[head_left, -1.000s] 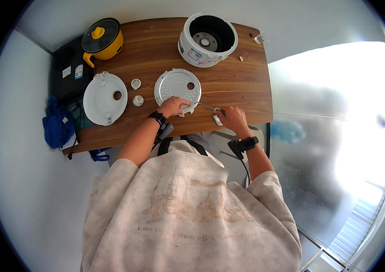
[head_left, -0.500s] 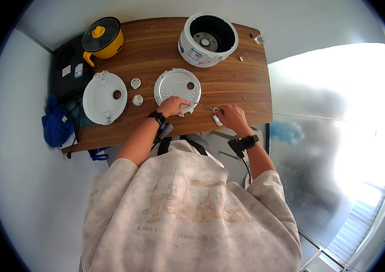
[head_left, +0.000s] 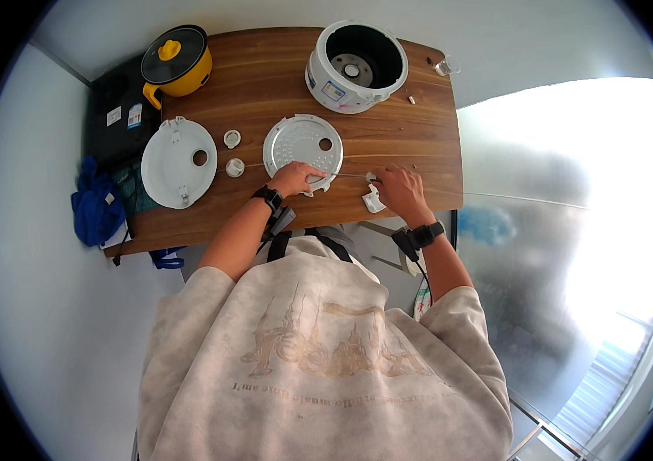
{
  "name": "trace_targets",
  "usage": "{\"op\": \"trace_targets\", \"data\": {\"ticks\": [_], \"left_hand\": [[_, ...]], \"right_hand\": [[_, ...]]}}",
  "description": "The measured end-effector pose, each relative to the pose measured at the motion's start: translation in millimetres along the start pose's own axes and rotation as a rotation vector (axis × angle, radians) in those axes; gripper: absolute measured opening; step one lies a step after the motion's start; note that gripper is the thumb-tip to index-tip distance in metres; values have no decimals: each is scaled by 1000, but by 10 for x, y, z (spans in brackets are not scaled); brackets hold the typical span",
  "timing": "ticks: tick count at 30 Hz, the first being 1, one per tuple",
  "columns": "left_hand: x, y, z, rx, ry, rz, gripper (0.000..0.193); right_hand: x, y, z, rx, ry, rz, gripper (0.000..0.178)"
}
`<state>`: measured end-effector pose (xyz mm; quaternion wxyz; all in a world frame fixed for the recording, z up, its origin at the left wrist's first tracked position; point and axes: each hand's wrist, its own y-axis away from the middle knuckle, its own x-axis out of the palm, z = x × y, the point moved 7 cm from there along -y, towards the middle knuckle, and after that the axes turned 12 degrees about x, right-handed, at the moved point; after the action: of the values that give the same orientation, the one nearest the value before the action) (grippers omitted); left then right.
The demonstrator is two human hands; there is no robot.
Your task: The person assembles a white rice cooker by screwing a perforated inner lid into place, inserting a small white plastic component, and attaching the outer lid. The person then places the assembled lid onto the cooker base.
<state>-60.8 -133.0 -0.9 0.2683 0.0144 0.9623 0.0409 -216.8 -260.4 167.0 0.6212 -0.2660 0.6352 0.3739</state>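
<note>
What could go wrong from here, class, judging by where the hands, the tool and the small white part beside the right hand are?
1. The thin tool in the right hand points toward the left hand on the perforated disc; a slip might jab that hand.
2. The small white part lies close to the near edge of the table, so a nudge could knock it off.

Yellow pot (head_left: 180, 67) (lidded), blue fabric (head_left: 97, 206)
</note>
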Motion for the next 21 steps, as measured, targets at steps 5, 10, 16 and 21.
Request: {"op": "trace_targets", "data": {"ticks": [5, 10, 16, 21], "left_hand": [[-13, 5, -14, 15, -12, -16, 62], [8, 1, 23, 12, 10, -20, 62], [-17, 3, -22, 33, -29, -28, 62], [-43, 13, -49, 11, -16, -30, 61]], "right_hand": [[-18, -29, 24, -22, 36, -17, 21], [-74, -44, 72, -48, 14, -38, 21], [-17, -51, 49, -48, 16, -45, 21], [-57, -109, 123, -108, 71, -39, 20]]}}
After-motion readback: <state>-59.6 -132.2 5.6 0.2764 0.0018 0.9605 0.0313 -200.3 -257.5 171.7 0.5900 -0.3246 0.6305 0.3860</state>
